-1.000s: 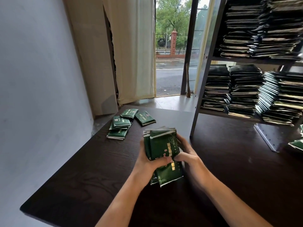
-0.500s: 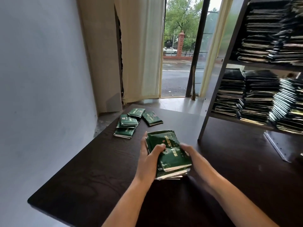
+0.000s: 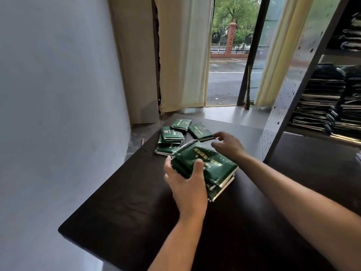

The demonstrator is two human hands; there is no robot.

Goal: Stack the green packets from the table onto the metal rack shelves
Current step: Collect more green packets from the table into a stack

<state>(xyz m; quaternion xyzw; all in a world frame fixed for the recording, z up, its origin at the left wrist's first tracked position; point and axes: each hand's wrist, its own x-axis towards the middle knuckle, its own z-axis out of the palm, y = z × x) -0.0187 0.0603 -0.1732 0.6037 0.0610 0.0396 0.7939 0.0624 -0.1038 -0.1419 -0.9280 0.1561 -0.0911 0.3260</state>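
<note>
Gripping the gathered bundle of packets [image 3: 203, 169] mid-table, the left hand [image 3: 185, 184] should keep it level while the open right hand [image 3: 228, 145] reaches toward 12 o'clock for the loose packet [image 3: 200, 131], pinching its near edge squarely.

A pale wall [image 3: 58, 94] meets cream curtains [image 3: 183, 55] beside an open doorway [image 3: 226, 75], daylight showing seemingly wet road.

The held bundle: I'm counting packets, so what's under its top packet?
Under the top packet, more packet edges show at the right; the left hand covers the rest, so the count is unclear.
</note>
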